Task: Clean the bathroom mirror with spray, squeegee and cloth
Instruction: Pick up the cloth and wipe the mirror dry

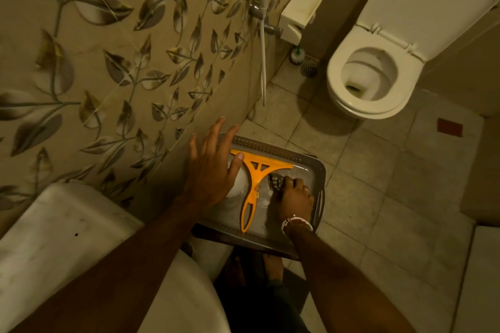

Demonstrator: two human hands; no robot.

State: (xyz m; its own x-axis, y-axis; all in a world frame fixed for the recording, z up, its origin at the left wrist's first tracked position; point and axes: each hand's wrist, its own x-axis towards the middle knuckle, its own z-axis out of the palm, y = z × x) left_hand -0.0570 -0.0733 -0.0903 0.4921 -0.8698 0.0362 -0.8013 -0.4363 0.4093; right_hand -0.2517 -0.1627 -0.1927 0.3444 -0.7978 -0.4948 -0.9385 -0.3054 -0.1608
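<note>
On tiled bathroom floor (378, 170), grey basket (322, 170), left hand (209, 167) spread, right hand (293, 197) grip clamped on cloth (276, 182).

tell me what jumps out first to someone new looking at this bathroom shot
The orange squeegee stands out, lying in a grey tray low in the middle. The left hand hovers spread open over the tray's left side, while the right hand closes on a patterned cloth inside. An open white toilet sits at upper right.
</note>
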